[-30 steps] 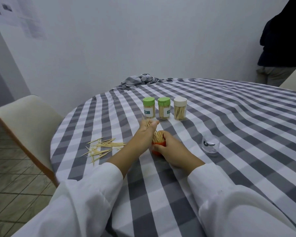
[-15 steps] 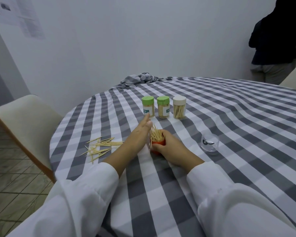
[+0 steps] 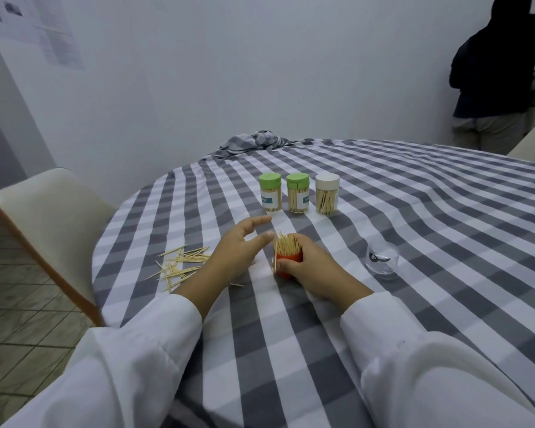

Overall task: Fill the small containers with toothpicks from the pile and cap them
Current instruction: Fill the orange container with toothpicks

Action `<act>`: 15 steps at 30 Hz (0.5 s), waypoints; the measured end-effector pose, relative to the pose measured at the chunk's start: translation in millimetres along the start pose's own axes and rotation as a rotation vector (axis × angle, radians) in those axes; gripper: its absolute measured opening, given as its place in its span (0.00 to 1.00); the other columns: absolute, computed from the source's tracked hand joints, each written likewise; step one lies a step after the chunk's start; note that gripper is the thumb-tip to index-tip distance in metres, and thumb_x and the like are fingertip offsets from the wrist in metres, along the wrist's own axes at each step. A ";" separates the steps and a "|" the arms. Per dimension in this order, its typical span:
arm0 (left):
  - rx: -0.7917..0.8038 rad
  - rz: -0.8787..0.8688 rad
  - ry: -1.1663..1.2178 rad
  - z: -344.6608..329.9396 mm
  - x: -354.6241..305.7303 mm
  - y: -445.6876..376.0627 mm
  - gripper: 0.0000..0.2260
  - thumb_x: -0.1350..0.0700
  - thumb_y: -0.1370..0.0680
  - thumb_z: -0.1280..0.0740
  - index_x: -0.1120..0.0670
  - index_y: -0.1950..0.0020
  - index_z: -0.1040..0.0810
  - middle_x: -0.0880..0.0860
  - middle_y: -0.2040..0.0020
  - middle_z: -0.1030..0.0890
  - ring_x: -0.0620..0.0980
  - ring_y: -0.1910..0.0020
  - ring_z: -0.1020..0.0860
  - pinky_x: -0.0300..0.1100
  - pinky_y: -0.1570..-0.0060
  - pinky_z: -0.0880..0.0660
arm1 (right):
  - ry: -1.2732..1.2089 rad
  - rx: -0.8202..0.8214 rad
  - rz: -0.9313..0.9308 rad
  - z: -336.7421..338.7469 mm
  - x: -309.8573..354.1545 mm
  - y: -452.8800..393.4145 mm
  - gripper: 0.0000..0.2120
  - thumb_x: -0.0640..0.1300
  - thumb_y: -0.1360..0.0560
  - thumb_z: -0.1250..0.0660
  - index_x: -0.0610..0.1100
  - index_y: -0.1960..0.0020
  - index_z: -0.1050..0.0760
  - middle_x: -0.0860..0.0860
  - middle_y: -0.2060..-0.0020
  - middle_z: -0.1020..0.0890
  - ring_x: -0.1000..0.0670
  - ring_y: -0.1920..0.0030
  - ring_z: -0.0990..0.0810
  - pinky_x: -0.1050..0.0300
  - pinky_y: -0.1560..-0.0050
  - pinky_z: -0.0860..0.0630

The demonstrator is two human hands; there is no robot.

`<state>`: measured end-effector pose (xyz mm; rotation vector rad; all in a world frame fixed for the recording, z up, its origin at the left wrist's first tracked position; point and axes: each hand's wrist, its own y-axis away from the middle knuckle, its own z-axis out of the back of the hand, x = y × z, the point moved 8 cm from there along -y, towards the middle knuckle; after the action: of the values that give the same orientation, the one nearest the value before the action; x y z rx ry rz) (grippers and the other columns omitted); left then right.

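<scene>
R hand (image 3: 306, 267) grips the orange container (image 3: 288, 261) upright on the checked tablecloth (image 3: 291, 350), toothpicks bristling from its mouth, one leaning down its L side. L hand (image 3: 238, 251), a sec ago pressed vs the bundle, has pulled back: fingers now spread, holding nothing, just beside the container. Looks like this one's full, needs capping. Loose toothpick pile (image 3: 179, 264) lies L of that hand. Clear cap (image 3: 382, 259) sits R, apart. Farther back, 2 green-capped jars (image 3: 284, 196) & a white-capped jar (image 3: 327, 194), all filled.
</scene>
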<state>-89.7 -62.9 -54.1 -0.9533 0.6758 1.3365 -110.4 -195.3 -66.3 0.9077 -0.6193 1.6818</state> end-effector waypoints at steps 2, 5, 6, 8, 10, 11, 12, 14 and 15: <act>0.061 0.021 0.030 -2.0 4.2 0.4 0.12 0.49 0.23 0.34 0.39 0.40 0.27 0.49 0.28 0.33 0.51 0.29 0.35 0.43 0.43 0.32 | -0.006 -0.001 0.007 0.0 0.4 -0.9 0.27 0.47 0.23 0.35 0.48 0.28 0.42 0.49 0.33 0.30 0.50 0.38 0.31 0.58 0.40 0.32; 0.158 0.026 -0.101 -7.4 5.1 1.2 0.16 0.49 0.24 0.31 0.41 0.38 0.26 0.47 0.26 0.36 0.50 0.27 0.38 0.49 0.33 0.38 | 0.000 -0.007 0.009 -0.9 -0.1 -3.1 0.27 0.47 0.23 0.36 0.48 0.27 0.42 0.49 0.33 0.30 0.49 0.37 0.30 0.56 0.39 0.31; 0.173 0.025 -0.134 -8.4 4.6 1.4 0.16 0.49 0.24 0.31 0.41 0.37 0.26 0.46 0.25 0.37 0.50 0.27 0.39 0.49 0.32 0.39 | 0.007 -0.009 0.010 -1.1 -0.7 -3.4 0.27 0.48 0.23 0.36 0.48 0.27 0.42 0.49 0.33 0.30 0.48 0.36 0.30 0.56 0.39 0.31; 0.179 0.022 -0.153 -7.7 2.7 0.8 0.15 0.49 0.24 0.31 0.41 0.38 0.25 0.45 0.25 0.37 0.49 0.27 0.39 0.48 0.33 0.40 | -0.002 -0.008 0.016 -1.7 -1.7 -4.2 0.27 0.48 0.23 0.35 0.48 0.28 0.42 0.49 0.34 0.30 0.49 0.38 0.30 0.57 0.40 0.31; 0.175 0.019 -0.147 -5.4 1.6 -1.3 0.11 0.51 0.24 0.31 0.41 0.44 0.24 0.46 0.26 0.35 0.50 0.28 0.38 0.47 0.34 0.38 | -0.027 0.002 0.019 -2.8 -3.0 -4.8 0.27 0.48 0.24 0.35 0.49 0.28 0.41 0.49 0.35 0.30 0.52 0.43 0.31 0.60 0.45 0.31; 0.176 0.019 -0.140 -5.2 1.3 -2.3 0.08 0.51 0.24 0.30 0.42 0.47 0.23 0.46 0.27 0.34 0.50 0.28 0.37 0.47 0.35 0.38 | -0.035 0.005 0.022 -3.1 -3.3 -5.3 0.27 0.48 0.24 0.34 0.49 0.28 0.41 0.49 0.35 0.30 0.53 0.45 0.32 0.61 0.47 0.32; 0.178 0.024 -0.131 -4.7 1.3 -2.7 0.06 0.52 0.25 0.30 0.42 0.50 0.22 0.46 0.29 0.32 0.50 0.29 0.36 0.46 0.36 0.36 | -0.038 0.006 0.024 -3.1 -3.7 -5.4 0.27 0.48 0.24 0.34 0.49 0.29 0.41 0.49 0.36 0.30 0.53 0.46 0.32 0.61 0.48 0.33; 0.172 0.044 -0.115 -2.4 2.1 -4.1 0.04 0.53 0.25 0.29 0.43 0.53 0.21 0.46 0.34 0.27 0.49 0.34 0.31 0.42 0.41 0.31 | -0.045 0.007 0.027 -3.0 -4.9 -5.9 0.26 0.48 0.24 0.34 0.49 0.29 0.40 0.49 0.37 0.29 0.54 0.47 0.32 0.62 0.49 0.33; 0.164 0.050 -0.102 -0.2 1.9 -5.0 0.04 0.53 0.25 0.29 0.44 0.54 0.21 0.46 0.39 0.24 0.48 0.38 0.27 0.39 0.46 0.29 | -0.052 0.009 0.029 -2.9 -5.3 -6.3 0.26 0.48 0.24 0.34 0.49 0.30 0.40 0.49 0.37 0.29 0.54 0.48 0.32 0.62 0.48 0.33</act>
<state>-84.5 -62.0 -54.9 -0.7358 0.7225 1.3422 -104.5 -194.2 -72.5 0.9553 -0.6641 1.6925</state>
